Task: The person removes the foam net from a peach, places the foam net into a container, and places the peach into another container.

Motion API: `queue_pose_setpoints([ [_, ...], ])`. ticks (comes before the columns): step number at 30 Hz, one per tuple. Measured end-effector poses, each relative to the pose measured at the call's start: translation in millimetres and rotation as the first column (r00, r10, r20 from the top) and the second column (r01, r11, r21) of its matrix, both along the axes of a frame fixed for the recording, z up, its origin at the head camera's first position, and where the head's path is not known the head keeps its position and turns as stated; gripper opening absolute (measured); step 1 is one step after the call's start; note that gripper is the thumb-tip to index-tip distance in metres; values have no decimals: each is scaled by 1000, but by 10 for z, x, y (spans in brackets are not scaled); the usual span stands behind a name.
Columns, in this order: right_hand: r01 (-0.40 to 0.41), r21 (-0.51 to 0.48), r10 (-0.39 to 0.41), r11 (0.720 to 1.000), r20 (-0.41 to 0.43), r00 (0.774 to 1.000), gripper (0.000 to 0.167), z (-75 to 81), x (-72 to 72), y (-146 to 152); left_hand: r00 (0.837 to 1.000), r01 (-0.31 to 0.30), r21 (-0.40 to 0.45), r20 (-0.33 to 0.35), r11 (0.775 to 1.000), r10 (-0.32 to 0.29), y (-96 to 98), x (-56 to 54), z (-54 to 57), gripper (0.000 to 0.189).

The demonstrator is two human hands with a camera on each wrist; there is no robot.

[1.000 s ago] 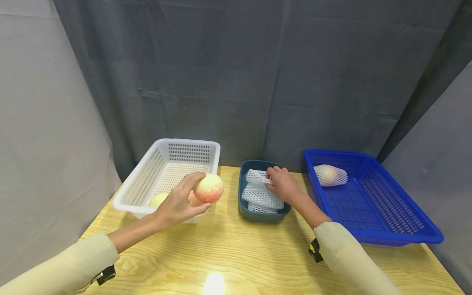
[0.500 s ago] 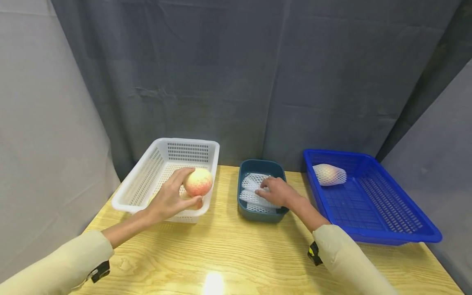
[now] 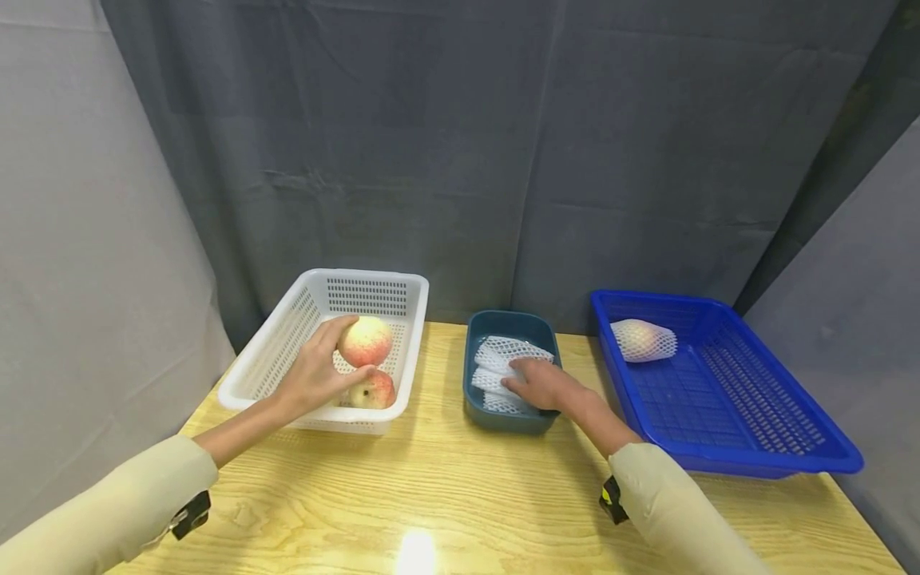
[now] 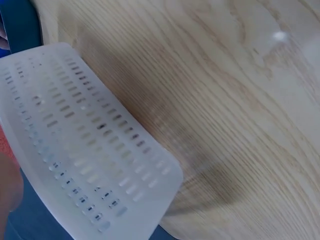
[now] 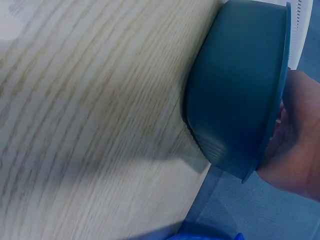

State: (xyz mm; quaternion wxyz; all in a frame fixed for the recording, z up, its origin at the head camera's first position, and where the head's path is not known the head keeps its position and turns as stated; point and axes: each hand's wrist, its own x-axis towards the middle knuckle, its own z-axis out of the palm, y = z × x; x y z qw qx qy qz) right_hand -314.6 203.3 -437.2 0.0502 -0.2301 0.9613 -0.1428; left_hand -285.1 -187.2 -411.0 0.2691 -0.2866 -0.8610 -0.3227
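Observation:
My left hand (image 3: 312, 371) holds a yellow-and-red peach (image 3: 365, 342) between fingers and thumb, inside the white basket (image 3: 237, 395). A second peach (image 3: 374, 391) lies below the thumb, toward the basket's near side. My right hand (image 3: 542, 383) reaches into the small teal bin (image 3: 510, 423), its fingertips down among the white foam fruit nets (image 3: 496, 375); I cannot tell whether they pinch one. From the right wrist view, the wall of the teal bin (image 5: 235, 85) hides the fingertips. The left wrist view mostly shows the outside of the white basket (image 4: 95, 145).
A large blue basket (image 3: 719, 459) stands at the right, with a netted fruit (image 3: 642, 342) in its far left corner. All three containers stand on the wooden table (image 3: 460, 495). A dark curtain (image 3: 431, 160) hangs behind them.
My left hand has carried the peach left, from beside the white basket's near right rim to inside it. My right hand has let a lifted foam net down and sunk lower among the nets.

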Motion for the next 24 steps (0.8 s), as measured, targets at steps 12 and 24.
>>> queue_pose_setpoints([
  [12,39,4,-39,999,9,999,65,15,9,-34,1000,1,-9,-13,1000,-1,-96,-89,2,78],
  [24,32,-4,-33,999,-115,993,66,92,29,-16,1000,-13,-27,-8,1000,13,-156,-149,-9,75],
])
